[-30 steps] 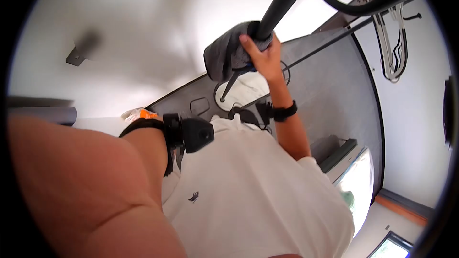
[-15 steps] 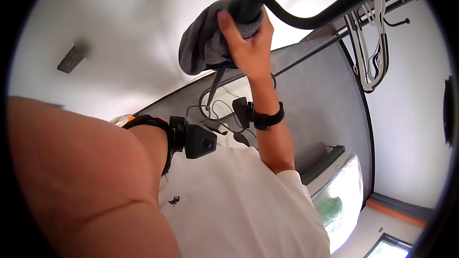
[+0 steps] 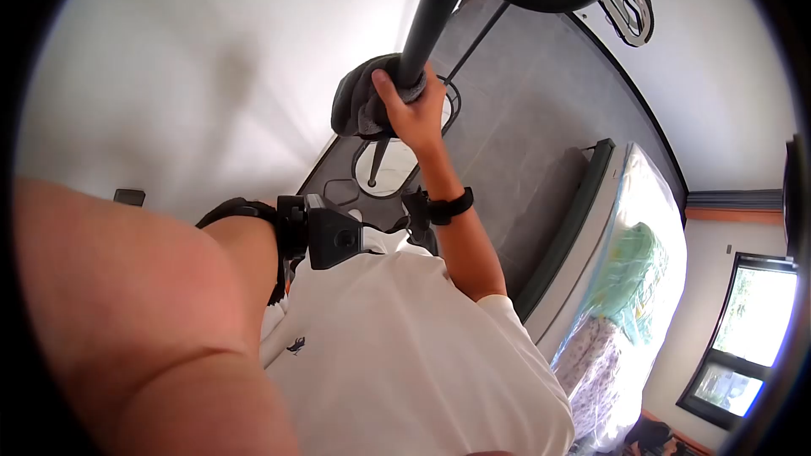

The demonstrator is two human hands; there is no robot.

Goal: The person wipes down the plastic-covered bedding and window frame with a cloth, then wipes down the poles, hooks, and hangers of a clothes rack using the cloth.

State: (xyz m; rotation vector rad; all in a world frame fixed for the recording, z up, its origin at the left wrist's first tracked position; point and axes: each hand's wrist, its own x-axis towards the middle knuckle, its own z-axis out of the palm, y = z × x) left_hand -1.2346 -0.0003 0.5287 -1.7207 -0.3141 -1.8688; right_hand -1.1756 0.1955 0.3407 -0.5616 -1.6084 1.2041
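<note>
My right hand (image 3: 418, 118) is wrapped round a dark grey plush cloth (image 3: 359, 101), pressing it about an upright black metal pole (image 3: 435, 13). The thumb lies across the near side of the cloth, and the other fingers are mostly hidden behind the pole. The pole belongs to a black clothes rack and runs down toward an oval white base plate (image 3: 370, 176). On my right wrist sits a black strap (image 3: 452, 205). My bare left arm (image 3: 144, 287) fills the lower left, very close, with a black strap and a box-shaped device (image 3: 334, 236). The left hand itself is not visible.
A curved black bar (image 3: 566, 2) branches off the pole. Hangers (image 3: 629, 17) hang at the upper right. A bed-like piece under clear plastic (image 3: 629, 287) stands on the right, near a window (image 3: 743, 329). A white wall (image 3: 160, 59) is on the left, above grey floor (image 3: 541, 76).
My right hand and the cloth are lower along the pole and look smaller. The view has shifted, showing more floor, the plastic-covered piece and the window.
</note>
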